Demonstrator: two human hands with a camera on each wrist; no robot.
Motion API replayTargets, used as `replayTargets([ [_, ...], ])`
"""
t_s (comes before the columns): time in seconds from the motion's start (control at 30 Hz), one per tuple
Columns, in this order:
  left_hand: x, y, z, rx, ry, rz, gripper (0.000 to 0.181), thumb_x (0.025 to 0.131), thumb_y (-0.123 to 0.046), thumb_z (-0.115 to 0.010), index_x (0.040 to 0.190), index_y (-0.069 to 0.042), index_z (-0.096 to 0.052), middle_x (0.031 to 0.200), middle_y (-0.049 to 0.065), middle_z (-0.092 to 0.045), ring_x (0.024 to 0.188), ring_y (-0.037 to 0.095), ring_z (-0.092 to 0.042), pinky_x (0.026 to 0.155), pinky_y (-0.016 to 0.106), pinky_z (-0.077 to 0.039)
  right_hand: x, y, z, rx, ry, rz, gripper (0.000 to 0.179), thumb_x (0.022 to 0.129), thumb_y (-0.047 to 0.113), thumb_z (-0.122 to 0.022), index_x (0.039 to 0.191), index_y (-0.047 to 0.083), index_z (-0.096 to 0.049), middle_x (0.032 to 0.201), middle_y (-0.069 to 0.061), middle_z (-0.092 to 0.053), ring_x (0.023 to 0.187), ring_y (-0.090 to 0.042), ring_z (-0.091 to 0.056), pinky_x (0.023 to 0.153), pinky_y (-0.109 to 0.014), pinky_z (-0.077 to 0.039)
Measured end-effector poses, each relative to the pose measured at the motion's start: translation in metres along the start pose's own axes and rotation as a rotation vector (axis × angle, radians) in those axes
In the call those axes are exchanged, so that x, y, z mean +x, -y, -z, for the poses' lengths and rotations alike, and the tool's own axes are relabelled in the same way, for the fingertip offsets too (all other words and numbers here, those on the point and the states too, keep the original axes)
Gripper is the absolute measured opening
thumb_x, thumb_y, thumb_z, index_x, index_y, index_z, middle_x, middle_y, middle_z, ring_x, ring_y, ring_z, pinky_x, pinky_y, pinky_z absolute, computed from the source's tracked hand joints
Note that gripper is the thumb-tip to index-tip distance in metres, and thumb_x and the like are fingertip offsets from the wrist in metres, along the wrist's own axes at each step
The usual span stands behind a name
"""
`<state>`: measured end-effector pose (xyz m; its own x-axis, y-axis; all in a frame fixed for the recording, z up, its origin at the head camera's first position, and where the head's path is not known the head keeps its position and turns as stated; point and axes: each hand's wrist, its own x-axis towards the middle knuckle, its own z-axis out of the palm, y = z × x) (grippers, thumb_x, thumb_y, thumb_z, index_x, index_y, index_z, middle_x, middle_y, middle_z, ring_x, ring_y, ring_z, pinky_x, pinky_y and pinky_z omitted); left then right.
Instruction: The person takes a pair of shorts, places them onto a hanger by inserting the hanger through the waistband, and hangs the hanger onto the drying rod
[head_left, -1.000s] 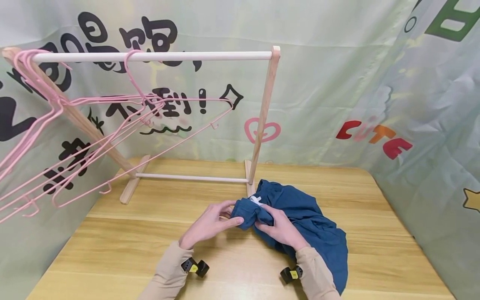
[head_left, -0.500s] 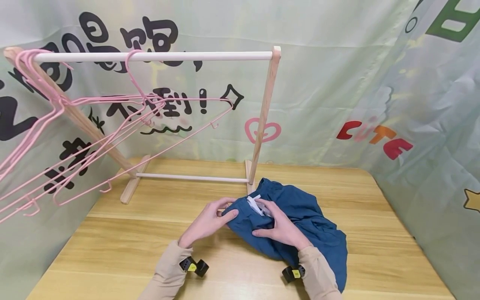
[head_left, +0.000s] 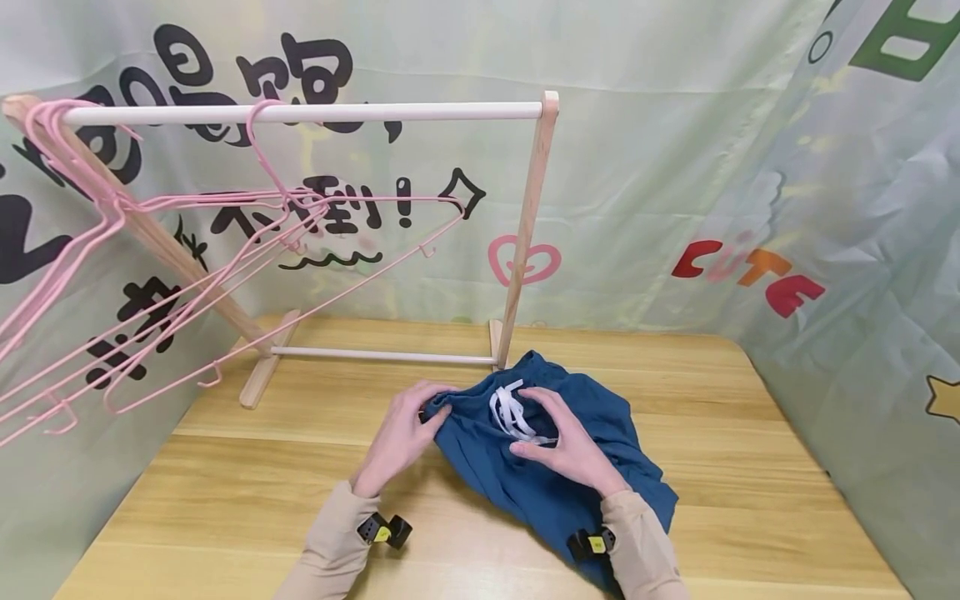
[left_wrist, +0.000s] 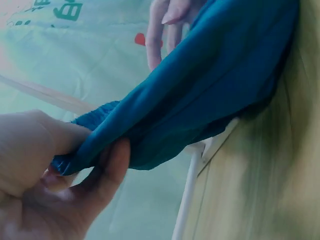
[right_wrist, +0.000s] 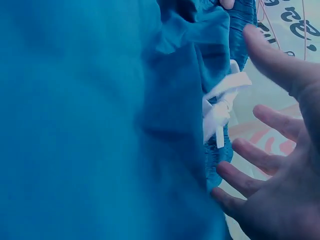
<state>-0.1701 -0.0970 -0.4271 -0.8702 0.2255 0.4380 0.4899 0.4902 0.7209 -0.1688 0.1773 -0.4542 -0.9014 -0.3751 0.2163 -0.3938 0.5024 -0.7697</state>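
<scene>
Pants [head_left: 536,492], blue, lie across the bench [head_left: 300,467] at five o'clock. The left hand [head_left: 401,433] pinches their ten-o'clock edge; the right hand [head_left: 572,448], fingers wide, is at the white drawstring's [head_left: 512,415] four o'clock.

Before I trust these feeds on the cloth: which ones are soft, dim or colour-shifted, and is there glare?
Head: bright and mostly sharp, pale glare on the near part of the table; left wrist: dimmer and softer, washed out toward the upper-left corner, table grain smeared; right wrist: strong blue cast, the blue garment soft with little texture showing, the right hand darkened across its palm.
</scene>
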Motion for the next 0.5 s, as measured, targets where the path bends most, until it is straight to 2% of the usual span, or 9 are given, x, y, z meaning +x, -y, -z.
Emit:
replayTargets([
  [0.1,0.0002,0.0002,0.0010,0.046,-0.069,-0.065,0.030,0.087,0.007,-0.070,0.112,-0.008,-0.075,0.089,0.005,-0.065,0.078,0.013,-0.058,0.070,0.025,-0.048,0.0002,-0.0007,0.0015,0.004,-0.044,0.003,0.070,0.087,0.030,-0.080,0.146,0.013,-0.047,0.155,-0.018,-0.040,0.143,-0.040,-0.039,0.111,-0.063,-0.037],
  [0.2,0.0007,0.0001,0.0017,0.070,-0.146,-0.119,0.032,0.085,0.009,-0.071,0.111,-0.009,-0.076,0.080,0.003,-0.055,0.070,0.008,-0.046,0.062,0.020,-0.041,0.0006,-0.0013,0.0033,-0.011,-0.089,0.013,0.068,0.087,0.027,-0.080,0.145,0.010,-0.049,0.153,-0.017,-0.043,0.143,-0.039,-0.040,0.113,-0.064,-0.034],
  [0.37,0.0021,0.0013,0.0029,0.089,-0.316,-0.205,0.032,0.083,0.011,-0.072,0.107,-0.009,-0.077,0.077,0.003,-0.050,0.068,0.007,-0.043,0.059,0.019,-0.037,0.0007,-0.0032,0.0061,-0.081,-0.152,0.017,0.062,0.087,0.022,-0.079,0.142,0.007,-0.052,0.147,-0.016,-0.049,0.138,-0.038,-0.045,0.113,-0.061,-0.035],
  [0.5,0.0034,0.0032,0.0035,0.078,-0.413,-0.224,0.034,0.081,0.014,-0.072,0.106,-0.009,-0.077,0.078,0.005,-0.051,0.069,0.009,-0.047,0.059,0.022,-0.039,-0.0009,-0.0039,0.0085,-0.117,-0.166,-0.031,0.059,0.090,0.022,-0.076,0.141,0.008,-0.053,0.145,-0.018,-0.050,0.137,-0.041,-0.046,0.111,-0.064,-0.036],
])
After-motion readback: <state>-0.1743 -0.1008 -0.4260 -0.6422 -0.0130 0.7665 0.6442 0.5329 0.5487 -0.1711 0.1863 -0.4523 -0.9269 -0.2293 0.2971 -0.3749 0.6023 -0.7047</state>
